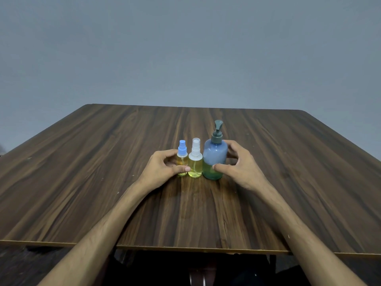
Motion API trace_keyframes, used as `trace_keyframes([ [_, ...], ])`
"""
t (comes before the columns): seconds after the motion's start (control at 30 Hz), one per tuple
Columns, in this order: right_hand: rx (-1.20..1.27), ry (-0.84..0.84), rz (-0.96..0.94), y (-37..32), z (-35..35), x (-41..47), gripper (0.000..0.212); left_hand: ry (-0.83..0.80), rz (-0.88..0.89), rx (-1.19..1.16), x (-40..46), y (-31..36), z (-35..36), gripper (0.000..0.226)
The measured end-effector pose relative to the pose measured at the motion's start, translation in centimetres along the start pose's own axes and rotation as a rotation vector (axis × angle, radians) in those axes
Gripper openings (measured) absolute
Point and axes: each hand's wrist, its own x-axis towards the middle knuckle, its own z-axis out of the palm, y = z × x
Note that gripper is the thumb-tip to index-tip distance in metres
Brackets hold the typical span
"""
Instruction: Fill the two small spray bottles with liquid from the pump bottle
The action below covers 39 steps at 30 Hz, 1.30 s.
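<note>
Yellow liquid fills both spray bottles [195,162]; pump bottle [214,159] roughly one-third full.

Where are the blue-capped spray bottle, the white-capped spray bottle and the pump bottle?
blue-capped spray bottle [182,150]: head view, on its blue cap.
white-capped spray bottle [195,166]: head view, on its yellow-filled body.
pump bottle [215,155]: head view, on its blue upper body.

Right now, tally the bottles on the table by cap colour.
Blue cap: 1, the blue-capped spray bottle
White cap: 1, the white-capped spray bottle
Grey-green pump head: 1, the pump bottle
Total: 3
</note>
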Motion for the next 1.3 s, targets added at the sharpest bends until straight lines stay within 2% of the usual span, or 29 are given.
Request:
trace_keyframes([
  [0.13, -0.004, -0.024, 0.019, 0.2, 0.1, 0.4, 0.071, -0.015, 0.002, -0.004, -0.1, 0.0, 0.0, 0.033],
  [0.23, -0.018, 0.009, 0.034, 0.3, 0.5, 0.4, 0.087, -0.009, 0.021, -0.019, -0.3, 0.1, 0.2, 0.052],
  [0.3, -0.016, 0.035, 0.025, 0.2, 0.5, 0.5, 0.078, 0.008, 0.026, -0.043, -0.3, 0.2, 0.2, 0.059],
  [0.4, 0.004, 0.034, 0.023, 0.4, 0.5, 0.5, 0.071, 0.005, 0.009, -0.051, 0.0, 0.0, 0.4, 0.055],
  [0.93, -0.025, -0.007, 0.042, 0.0, 0.5, 0.4, 0.078, 0.024, 0.011, 0.011, 0.0, -0.2, 0.8, 0.046],
  [1.03, -0.038, -0.025, 0.048, 0.1, 0.5, 0.2, 0.077, 0.012, 0.015, 0.006, 0.0, -0.4, 0.8, 0.05],
  [1.2, -0.007, 0.009, 0.043, 0.2, 0.3, -0.2, 0.092, 0.013, 0.006, -0.054, -0.3, 0.2, 0.7, 0.067],
  [1.3, 0.002, 0.087, 0.018, -0.3, -0.2, -0.5, 0.075, 0.043, -0.006, -0.074, -0.6, 0.4, 0.4, 0.077],
])
